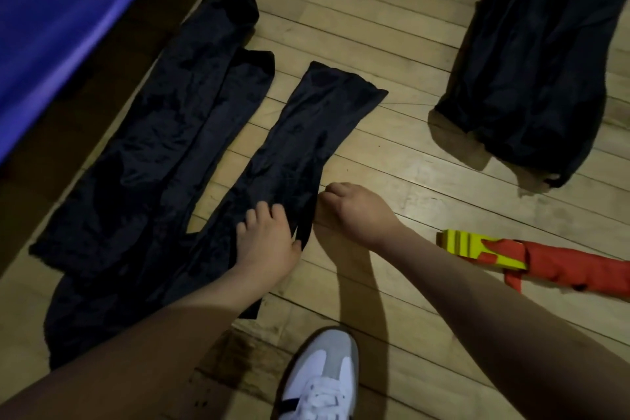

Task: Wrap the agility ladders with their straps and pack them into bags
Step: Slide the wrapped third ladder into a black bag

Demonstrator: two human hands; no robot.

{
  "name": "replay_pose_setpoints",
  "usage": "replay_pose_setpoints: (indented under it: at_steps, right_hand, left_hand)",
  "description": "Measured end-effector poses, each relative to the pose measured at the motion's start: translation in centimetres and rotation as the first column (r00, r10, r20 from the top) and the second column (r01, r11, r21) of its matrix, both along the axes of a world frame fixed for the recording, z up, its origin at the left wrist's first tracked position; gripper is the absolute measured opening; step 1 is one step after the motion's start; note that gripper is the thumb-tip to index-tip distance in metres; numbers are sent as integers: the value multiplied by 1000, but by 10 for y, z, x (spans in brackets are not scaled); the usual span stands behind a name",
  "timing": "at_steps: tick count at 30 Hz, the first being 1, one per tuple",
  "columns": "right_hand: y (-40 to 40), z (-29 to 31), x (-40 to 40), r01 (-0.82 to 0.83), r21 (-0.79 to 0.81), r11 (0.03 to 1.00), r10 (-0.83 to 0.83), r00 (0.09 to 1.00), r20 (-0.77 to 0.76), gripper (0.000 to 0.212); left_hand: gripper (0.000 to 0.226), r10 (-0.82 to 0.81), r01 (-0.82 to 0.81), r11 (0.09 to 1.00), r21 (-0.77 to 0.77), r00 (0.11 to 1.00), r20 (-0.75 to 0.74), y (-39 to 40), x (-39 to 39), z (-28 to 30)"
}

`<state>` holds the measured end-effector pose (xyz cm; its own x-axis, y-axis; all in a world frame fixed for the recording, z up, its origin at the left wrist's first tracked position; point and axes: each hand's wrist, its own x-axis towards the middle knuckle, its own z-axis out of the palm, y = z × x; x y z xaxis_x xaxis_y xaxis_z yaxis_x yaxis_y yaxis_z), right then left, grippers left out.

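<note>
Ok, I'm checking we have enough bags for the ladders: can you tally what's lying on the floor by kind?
flat black fabric bags: 3, two of them overlapping
filled black fabric bags: 2, it seems, side by side
yellow ladder bundle wrapped in red strap: 1
Total: 6

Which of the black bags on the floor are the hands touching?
The middle black bag: left hand and right hand grip its near edge. The left bags and far-right bags lie untouched.
</note>
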<state>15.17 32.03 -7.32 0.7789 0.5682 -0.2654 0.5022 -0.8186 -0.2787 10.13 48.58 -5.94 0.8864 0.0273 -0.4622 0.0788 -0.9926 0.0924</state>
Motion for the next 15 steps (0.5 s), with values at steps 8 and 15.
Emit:
replay_pose_setpoints:
  at_steps: [8,15]
  right_hand:
    - [-22,6,-12,101,7,995,-101,995,14,64]
    - [-55,-5,-1,175,-19,984,-165,954,250,13]
  left_hand:
    - [18,-48,65,938,-341,997,58,-18,14,-1]
    - [32,-99,144,929,-342,985,145,-58,28,5]
